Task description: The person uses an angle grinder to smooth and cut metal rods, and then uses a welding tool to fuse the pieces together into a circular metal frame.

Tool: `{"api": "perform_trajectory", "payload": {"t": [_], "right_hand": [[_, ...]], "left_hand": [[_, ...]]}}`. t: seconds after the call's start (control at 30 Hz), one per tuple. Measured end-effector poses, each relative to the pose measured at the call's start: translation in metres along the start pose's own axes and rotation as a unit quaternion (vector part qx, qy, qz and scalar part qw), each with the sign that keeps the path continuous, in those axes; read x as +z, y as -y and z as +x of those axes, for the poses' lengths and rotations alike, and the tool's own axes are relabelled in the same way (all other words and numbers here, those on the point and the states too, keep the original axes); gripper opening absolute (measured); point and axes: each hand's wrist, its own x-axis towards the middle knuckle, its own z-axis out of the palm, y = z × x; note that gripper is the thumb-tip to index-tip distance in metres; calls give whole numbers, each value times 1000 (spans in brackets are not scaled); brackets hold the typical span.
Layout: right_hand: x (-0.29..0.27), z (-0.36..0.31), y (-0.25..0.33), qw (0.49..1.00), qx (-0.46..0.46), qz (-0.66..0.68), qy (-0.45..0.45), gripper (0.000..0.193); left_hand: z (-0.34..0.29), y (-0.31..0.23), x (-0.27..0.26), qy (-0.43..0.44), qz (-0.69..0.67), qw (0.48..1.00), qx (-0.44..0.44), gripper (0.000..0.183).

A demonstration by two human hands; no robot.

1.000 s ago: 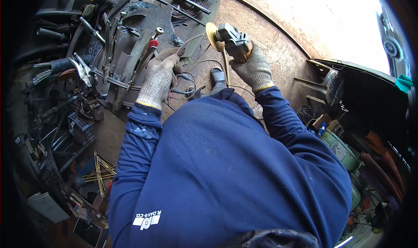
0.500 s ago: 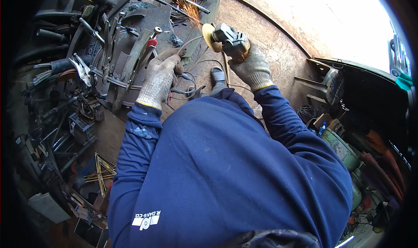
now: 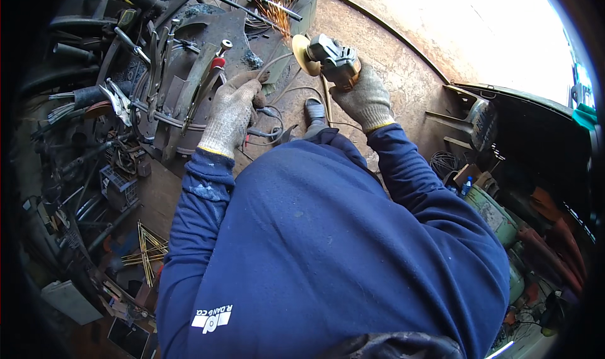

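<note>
White logo, approx. two blocks w/ round emblem between, is printed on L side of navy sweatshirt, seen upside down; short line of white caps is set alongside. On angle grinder, any txt is too small to be read.

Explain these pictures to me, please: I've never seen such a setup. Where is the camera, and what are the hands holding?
There's no robot here: a person wears the camera on their head, so it looks down over their navy top. The gloved right hand grips an angle grinder. Its yellowish disc appears to meet the end of a thin curved rod, held in the gloved left hand; orange sparks fly beyond. On and around the dark metal worktop, toward the left, are silver locking pliers and other tools.
</note>
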Motion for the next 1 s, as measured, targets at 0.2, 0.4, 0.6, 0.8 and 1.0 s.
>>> {"api": "perform_trajectory", "payload": {"t": [0.2, 0.4, 0.6, 0.8, 1.0], "right_hand": [[11, 0, -16, 997, -12, 67, -27, 75], [4, -8, -20, 982, 17, 190, 0, 80], [-4, -16, -18, 972, -10, 234, 2, 76], [-3, -15, -17, 977, -30, 209, 14, 78], [-1, -13, -19, 981, -35, 191, 8, 81]], "left_hand": [[5, 5, -14, 53, -48, 997, 17, 22], [11, 18, -21, 109, -155, 981, -31, 23], [13, 19, -12, 126, -244, 957, -92, 30], [12, 13, -4, 145, -236, 954, -110, 8], [10, 17, -10, 136, -241, 955, -108, 25]]}}
